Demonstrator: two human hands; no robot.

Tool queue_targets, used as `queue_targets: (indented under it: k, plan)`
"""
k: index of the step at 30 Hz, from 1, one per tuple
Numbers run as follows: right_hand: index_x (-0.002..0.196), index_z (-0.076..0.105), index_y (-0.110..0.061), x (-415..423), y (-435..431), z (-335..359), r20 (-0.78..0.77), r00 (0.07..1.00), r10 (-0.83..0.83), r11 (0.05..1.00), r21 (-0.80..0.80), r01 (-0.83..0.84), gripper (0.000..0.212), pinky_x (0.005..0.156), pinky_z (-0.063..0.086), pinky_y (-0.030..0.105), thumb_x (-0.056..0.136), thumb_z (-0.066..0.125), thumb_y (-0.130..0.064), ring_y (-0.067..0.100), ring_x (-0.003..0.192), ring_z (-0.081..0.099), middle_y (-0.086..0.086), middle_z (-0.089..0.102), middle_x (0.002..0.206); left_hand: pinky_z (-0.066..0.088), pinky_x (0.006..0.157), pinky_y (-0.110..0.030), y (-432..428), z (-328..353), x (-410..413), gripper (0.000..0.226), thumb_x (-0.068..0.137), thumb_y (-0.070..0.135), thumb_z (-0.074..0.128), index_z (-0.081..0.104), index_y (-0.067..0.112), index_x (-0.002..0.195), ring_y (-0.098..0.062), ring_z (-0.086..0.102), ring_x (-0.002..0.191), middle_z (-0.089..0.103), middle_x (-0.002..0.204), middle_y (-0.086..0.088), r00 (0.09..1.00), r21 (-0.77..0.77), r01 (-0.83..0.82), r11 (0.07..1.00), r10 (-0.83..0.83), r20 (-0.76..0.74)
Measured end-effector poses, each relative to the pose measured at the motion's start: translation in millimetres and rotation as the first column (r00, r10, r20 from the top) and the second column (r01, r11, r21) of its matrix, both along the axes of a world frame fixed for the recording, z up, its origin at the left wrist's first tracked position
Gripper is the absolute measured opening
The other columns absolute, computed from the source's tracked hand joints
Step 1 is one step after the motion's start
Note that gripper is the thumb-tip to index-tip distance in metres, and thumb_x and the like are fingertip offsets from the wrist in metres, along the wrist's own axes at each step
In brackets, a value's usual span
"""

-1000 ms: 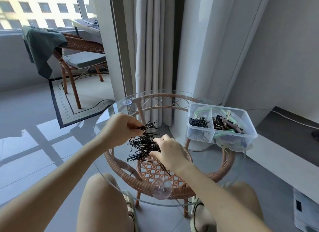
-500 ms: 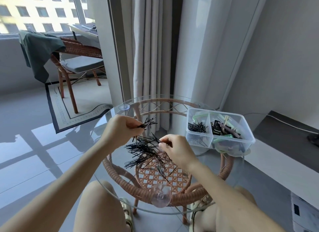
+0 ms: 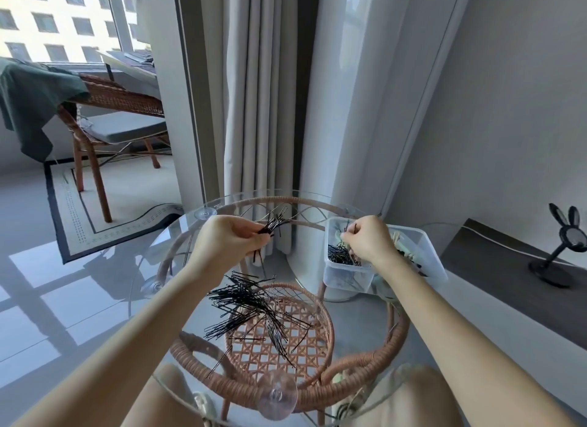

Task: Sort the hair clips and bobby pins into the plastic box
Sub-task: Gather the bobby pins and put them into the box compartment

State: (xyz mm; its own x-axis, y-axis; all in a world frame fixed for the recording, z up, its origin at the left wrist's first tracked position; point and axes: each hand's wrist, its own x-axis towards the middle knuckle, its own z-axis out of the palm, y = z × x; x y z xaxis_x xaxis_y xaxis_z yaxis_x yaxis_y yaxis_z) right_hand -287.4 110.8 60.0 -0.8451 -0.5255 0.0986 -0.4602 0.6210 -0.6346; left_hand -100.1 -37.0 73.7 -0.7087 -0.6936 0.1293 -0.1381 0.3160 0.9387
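A round glass tabletop (image 3: pixel 352 331) on a rattan frame stands by a pale curtain (image 3: pixel 254 108), with a rattan chair (image 3: pixel 111 108) near the window behind. A loose pile of black bobby pins (image 3: pixel 254 306) lies spread across the middle of the glass. The left hand (image 3: pixel 228 239) is raised above it, fingers curled round a bunch of pins (image 3: pixel 273 228) that fan out to the right. The plastic box (image 3: pixel 425 255) sits at the right edge of the tabletop. The right hand (image 3: pixel 368 240) hovers over its left compartment, where sorted pins (image 3: pixel 340 255) lie, fingertips pinching a single pin (image 3: pixel 354 228). Hair clips (image 3: pixel 403 245) in the other compartment are mostly hidden.
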Motion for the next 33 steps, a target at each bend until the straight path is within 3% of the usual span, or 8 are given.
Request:
queue_targets:
  k: [5, 8, 14, 18, 22, 27, 30, 33]
  plan:
    - [0.061, 0.049, -0.007, -1.8, -10.2, 5.4, 0.098, 0.990, 0.102, 0.973, 0.196, -0.119, 0.031, 0.059, 0.050, 0.030, 0.089, 0.053, -0.019, 0.032, 0.063, 0.069, 0.021, 0.068, 0.079, 0.059, 0.073, -0.043, 17.5, 15.2, -32.9, 0.017, 0.071, 0.008, 0.075, 0.073, 0.010, 0.088, -0.034, 0.068, 0.068, 0.073, 0.077, -0.014, 0.999, -0.007, 0.028, 1.000, -0.028, -0.026]
    - [0.054, 0.039, -0.011, -5.4, -1.4, 15.0, 0.158, 0.984, 0.087, 0.984, 0.143, -0.110, 0.038, 0.063, 0.058, 0.040, 0.092, 0.041, -0.013, 0.033, 0.063, 0.070, 0.018, 0.062, 0.072, 0.059, 0.063, -0.027, 30.0, 20.3, -60.3, 0.023, 0.071, 0.009, 0.075, 0.072, 0.006, 0.094, -0.016, 0.066, 0.059, 0.073, 0.076, -0.007, 0.999, -0.060, 0.039, 0.997, -0.041, -0.031]
    - [0.097, 0.052, 0.017, -15.0, 42.2, 23.7, 0.064, 0.996, 0.064, 0.997, -0.046, -0.061, 0.030, 0.063, 0.055, 0.059, 0.094, 0.038, -0.010, 0.032, 0.060, 0.069, -0.007, 0.057, 0.069, 0.056, 0.074, -0.028, 54.9, 10.0, -121.6, 0.017, 0.072, 0.010, 0.073, 0.074, 0.007, 0.089, -0.021, 0.068, 0.072, 0.074, 0.083, -0.011, 0.996, -0.253, 0.046, 0.967, -0.025, 0.085]
    - [0.079, 0.063, -0.001, -10.6, 67.8, 23.2, -0.008, 0.997, 0.073, 0.996, -0.049, -0.073, 0.030, 0.060, 0.060, 0.044, 0.093, 0.040, -0.014, 0.020, 0.057, 0.069, 0.010, 0.068, 0.070, 0.053, 0.075, -0.031, 67.2, -5.2, -147.8, 0.018, 0.077, 0.000, 0.062, 0.071, 0.004, 0.093, -0.026, 0.066, 0.087, 0.072, 0.093, -0.014, 0.940, -0.421, 0.127, 0.898, 0.027, 0.340]
    - [0.085, 0.057, 0.010, -4.7, 78.1, 20.1, -0.075, 0.992, 0.101, 0.993, -0.049, -0.105, 0.026, 0.061, 0.057, 0.049, 0.090, 0.038, -0.008, 0.028, 0.062, 0.068, 0.030, 0.062, 0.082, 0.046, 0.066, -0.032, 84.6, -12.4, -155.0, 0.029, 0.078, -0.015, 0.042, 0.062, -0.003, 0.095, -0.033, 0.063, 0.090, 0.067, 0.098, -0.018, 0.867, -0.562, 0.239, 0.792, 0.087, 0.491]
    - [0.093, 0.056, 0.014, 2.3, 81.2, 16.7, -0.089, 0.988, 0.129, 0.991, -0.019, -0.132, 0.030, 0.074, 0.049, 0.060, 0.093, 0.040, -0.012, 0.047, 0.083, 0.059, 0.036, 0.061, 0.088, 0.044, 0.066, -0.026, 85.9, -4.8, -154.9, 0.013, 0.085, 0.002, 0.047, 0.059, -0.004, 0.086, -0.024, 0.055, 0.074, 0.058, 0.081, -0.010, 0.674, -0.457, 0.532, 0.713, -0.030, 0.738]
    - [0.090, 0.061, 0.009, 14.4, 84.4, 18.5, -0.135, 0.979, 0.150, 0.988, -0.021, -0.154, 0.031, 0.071, 0.051, 0.056, 0.094, 0.044, -0.017, 0.044, 0.076, 0.062, 0.031, 0.064, 0.081, 0.049, 0.073, -0.024, 76.1, 16.3, -150.3, 0.034, 0.089, 0.027, 0.051, 0.062, -0.002, 0.103, -0.020, 0.057, 0.074, 0.067, 0.089, -0.008, 0.590, -0.386, 0.624, 0.680, -0.086, 0.803]
    - [0.088, 0.067, -0.002, 32.5, 84.4, 14.3, -0.143, 0.968, 0.205, 0.976, -0.042, -0.213, 0.031, 0.069, 0.056, 0.043, 0.093, 0.049, -0.027, 0.027, 0.067, 0.066, 0.013, 0.069, 0.074, 0.053, 0.082, -0.028, 60.9, 36.3, -127.5, 0.037, 0.092, 0.031, 0.047, 0.061, 0.006, 0.115, -0.021, 0.064, 0.091, 0.067, 0.111, -0.010, 0.682, -0.380, 0.579, 0.721, -0.172, 0.711]
